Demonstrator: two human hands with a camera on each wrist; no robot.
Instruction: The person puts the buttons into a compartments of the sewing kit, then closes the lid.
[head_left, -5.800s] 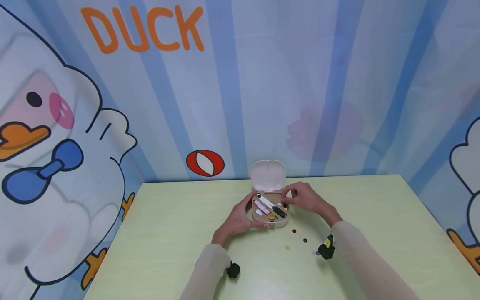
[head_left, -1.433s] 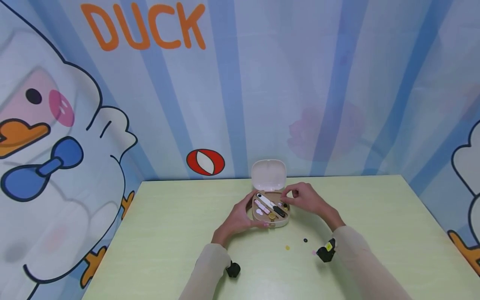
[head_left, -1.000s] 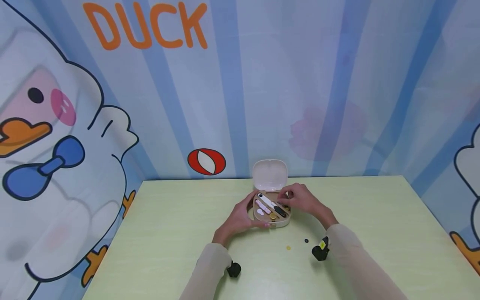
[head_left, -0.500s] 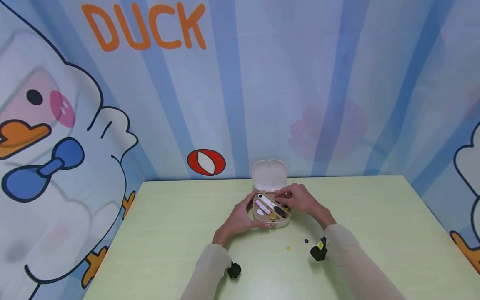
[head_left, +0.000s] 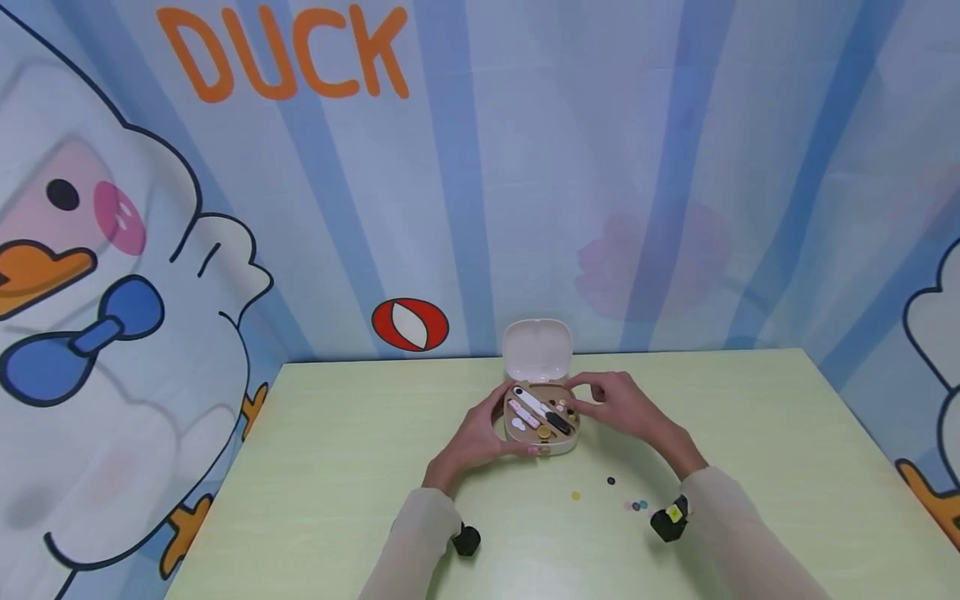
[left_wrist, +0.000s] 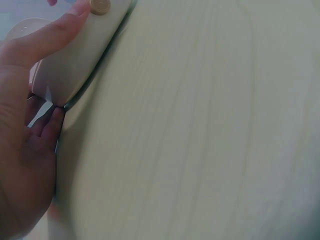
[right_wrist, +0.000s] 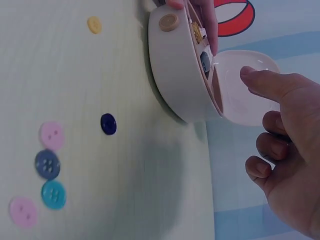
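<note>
A white sewing-kit box (head_left: 557,448) stands near the table's back edge with its lid (head_left: 537,350) raised. My left hand (head_left: 476,433) holds the box from its left side, thumb along the front. In the tan tray lie a white-and-black tool (head_left: 542,410), a pink tool (head_left: 523,414), a gold round piece (head_left: 543,432) and small pieces at the right. My right hand (head_left: 626,406) is at the box's right rim, thumb and forefinger parted. The right wrist view shows its other fingers (right_wrist: 272,147) bent, with nothing visible in them.
Loose buttons lie on the table before the box: a yellow one (right_wrist: 94,25), a dark navy one (right_wrist: 108,124), a grey-blue one (right_wrist: 47,164), a teal one (right_wrist: 53,194), a pink one (right_wrist: 51,135) and another pink one (right_wrist: 23,212). A printed curtain hangs behind the table.
My right hand has drawn back rightward from over the tray, and its thumb and forefinger have parted. The dark red button seen on the table in the oldest frame is gone from there. My left hand stays put.
</note>
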